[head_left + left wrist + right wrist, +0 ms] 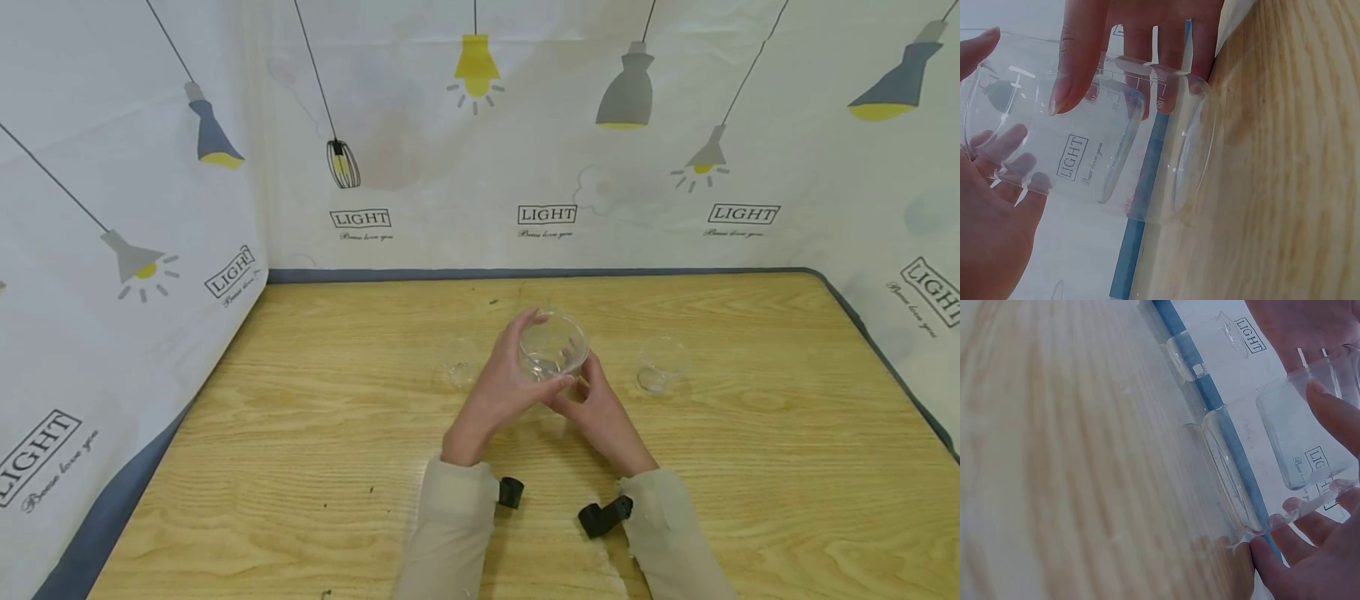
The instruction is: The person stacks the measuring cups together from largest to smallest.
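Note:
Between both hands is a clear beaker (553,337), upright, with measuring marks on its side. A smaller clear beaker (1107,165) sits nested inside it, its rounded base above the outer beaker's base (1232,478). My left hand (501,379) grips the upper part near the rim, the thumb in front and the fingers wrapped behind. Lower down on the other side, my right hand (603,417) holds the outer beaker, with fingers around its wall near the base. The left wrist view shows the base close over the wooden table (1297,156).
One small clear beaker (459,371) stands on the table left of the hands, another (660,367) to the right. Black wrist cameras (511,492) sit at both sleeves. A lamp-printed cloth (450,167) walls the table's back and sides.

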Motion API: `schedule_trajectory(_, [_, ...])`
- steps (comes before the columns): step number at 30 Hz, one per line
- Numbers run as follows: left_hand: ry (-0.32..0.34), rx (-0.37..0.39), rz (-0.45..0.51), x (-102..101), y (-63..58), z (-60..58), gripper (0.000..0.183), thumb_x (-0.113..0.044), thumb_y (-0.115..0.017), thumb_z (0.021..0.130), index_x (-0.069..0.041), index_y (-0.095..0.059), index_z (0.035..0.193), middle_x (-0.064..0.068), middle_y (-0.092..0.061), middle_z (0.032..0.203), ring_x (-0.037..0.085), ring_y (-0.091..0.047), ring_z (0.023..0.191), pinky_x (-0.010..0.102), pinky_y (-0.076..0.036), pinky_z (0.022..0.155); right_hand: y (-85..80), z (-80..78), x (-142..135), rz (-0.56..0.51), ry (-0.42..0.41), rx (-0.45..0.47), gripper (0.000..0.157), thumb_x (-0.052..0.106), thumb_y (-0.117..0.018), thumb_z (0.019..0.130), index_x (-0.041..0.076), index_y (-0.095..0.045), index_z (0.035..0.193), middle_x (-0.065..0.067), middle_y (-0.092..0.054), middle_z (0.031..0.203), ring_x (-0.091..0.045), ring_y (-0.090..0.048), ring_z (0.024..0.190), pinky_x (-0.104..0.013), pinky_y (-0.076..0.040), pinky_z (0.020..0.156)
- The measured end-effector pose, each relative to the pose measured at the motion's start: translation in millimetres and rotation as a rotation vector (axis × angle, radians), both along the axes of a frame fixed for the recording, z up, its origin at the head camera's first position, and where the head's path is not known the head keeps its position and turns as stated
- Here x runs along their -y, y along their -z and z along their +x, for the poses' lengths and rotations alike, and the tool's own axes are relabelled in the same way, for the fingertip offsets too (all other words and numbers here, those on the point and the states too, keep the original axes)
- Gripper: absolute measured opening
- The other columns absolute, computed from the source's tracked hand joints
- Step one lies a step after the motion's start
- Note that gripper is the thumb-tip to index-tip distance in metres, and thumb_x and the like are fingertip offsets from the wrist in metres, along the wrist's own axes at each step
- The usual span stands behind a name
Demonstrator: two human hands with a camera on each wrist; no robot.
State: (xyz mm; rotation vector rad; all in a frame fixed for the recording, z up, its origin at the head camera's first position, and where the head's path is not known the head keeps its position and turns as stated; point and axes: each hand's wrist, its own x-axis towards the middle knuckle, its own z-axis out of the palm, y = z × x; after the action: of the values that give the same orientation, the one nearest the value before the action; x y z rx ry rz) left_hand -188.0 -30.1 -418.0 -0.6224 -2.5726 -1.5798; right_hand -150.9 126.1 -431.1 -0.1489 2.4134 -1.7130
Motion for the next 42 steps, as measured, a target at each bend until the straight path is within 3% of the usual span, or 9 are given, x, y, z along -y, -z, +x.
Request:
schedule_trajectory(8, [0.007,0.014,-0.021,-0.4,-2.4,0.6,0.085,-0.043,-0.071,0.071,-0.021,-0.024,0.138,-0.007,-0.029,0.136,0.02,-0.033,0.123,0.044,-0.035,0.093,1.5,-1.4,-0.9,-0.014,-0.003,-0.005,0.088,0.045,-0.063,0.079,0.03,-0.006,0.143,-0.002,-0.012,0.147,-0.033,-0.023,0.129,-0.052,-0.027,0.097])
schedule_trajectory(14, [-0.004,0.027,-0.039,-1.0,-3.3,1.8,0.083,-0.041,-0.071,0.072,-0.023,-0.024,0.139,-0.004,-0.025,0.139,0.024,-0.036,0.121,0.043,-0.038,0.09,2.7,-2.5,-1.3,-0.011,-0.001,0.004,0.089,0.046,-0.064,0.078,0.03,-0.005,0.143,-0.005,-0.014,0.147,-0.034,-0.025,0.128,-0.052,-0.028,0.097])
schedule_trajectory(22, [-0.011,-0.018,-0.096,-2.0,-1.4,2.2,0.082,-0.046,-0.066,0.076,-0.026,-0.02,0.141,-0.005,-0.02,0.141,0.019,-0.033,0.121,0.043,-0.038,0.092,0.0,0.2,-1.1,0.002,0.005,0.008,0.089,0.047,-0.063,0.078,0.031,-0.004,0.143,-0.005,-0.014,0.147,-0.035,-0.025,0.128,-0.053,-0.027,0.097])
schedule_trajectory(31, [-0.014,-0.019,-0.041,-2.4,0.6,2.6,0.088,-0.047,-0.066,0.074,-0.039,-0.008,0.14,-0.008,-0.022,0.139,0.015,-0.03,0.122,0.046,-0.036,0.092,0.7,-0.5,-1.8,0.0,-0.002,0.006,0.089,0.045,-0.063,0.079,0.029,-0.003,0.143,-0.007,-0.014,0.147,-0.035,-0.024,0.128,-0.052,-0.026,0.099])
schedule_trajectory(38, [-0.013,-0.028,-0.054,-2.3,0.9,1.8,0.088,-0.045,-0.067,0.075,-0.03,-0.012,0.142,-0.006,-0.022,0.14,0.016,-0.032,0.122,0.044,-0.036,0.092,0.4,-1.0,-1.8,-0.012,-0.005,0.0,0.089,0.044,-0.063,0.079,0.027,-0.004,0.143,-0.006,-0.013,0.147,-0.035,-0.024,0.128,-0.052,-0.026,0.098])
schedule_trajectory(42, [-0.013,-0.035,-0.06,-2.5,0.9,1.4,0.086,-0.045,-0.066,0.075,-0.034,-0.012,0.141,-0.007,-0.023,0.14,0.017,-0.032,0.122,0.045,-0.036,0.092,0.1,-0.5,-1.9,-0.003,-0.003,-0.005,0.088,0.045,-0.063,0.079,0.028,-0.004,0.143,-0.007,-0.014,0.147,-0.036,-0.024,0.128,-0.053,-0.026,0.098])
